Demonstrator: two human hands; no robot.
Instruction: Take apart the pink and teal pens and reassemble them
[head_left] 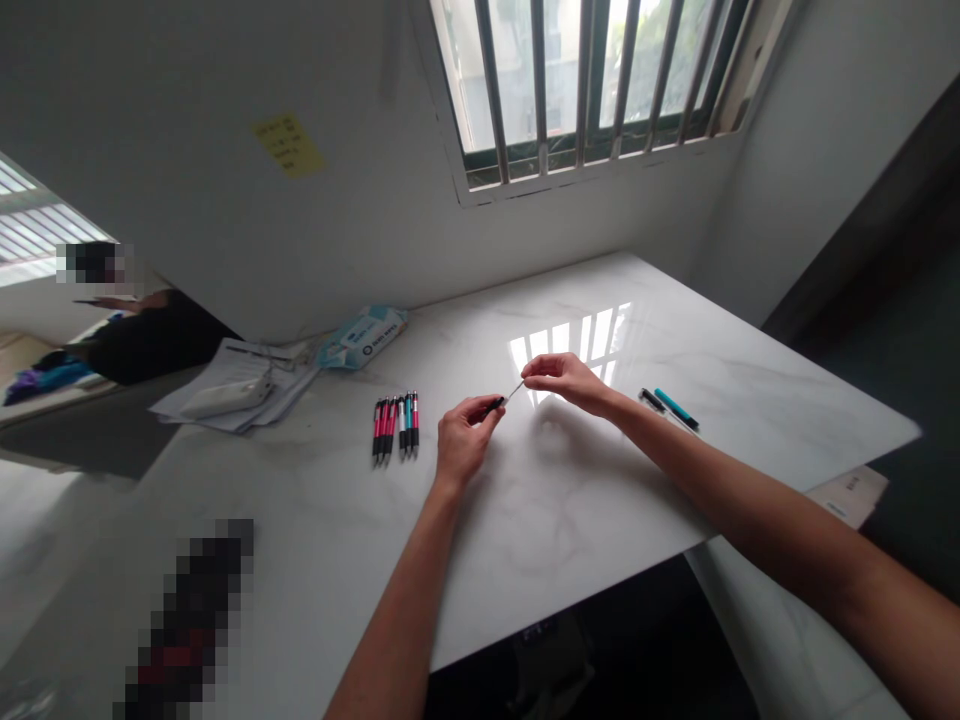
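Observation:
My left hand [466,440] is closed around a short black pen section [496,404] above the marble-patterned table. With thumb and fingertips, my right hand [568,382] pinches a thin pen refill [515,391]. The refill slants down toward the black section, and its lower end meets or enters it; I cannot tell which. To the left, several click pens [395,427] with red, teal and white barrels lie side by side. Beyond my right forearm rest a teal pen barrel [676,409] and a black pen part [652,400], with a thin pale piece beside them.
A pack of wipes [365,337] lies against the wall, next to papers [238,372] with a white device [227,395] on top. The table's edge [570,603] runs in front of me. At the far left, another person in dark clothing [161,335] sits.

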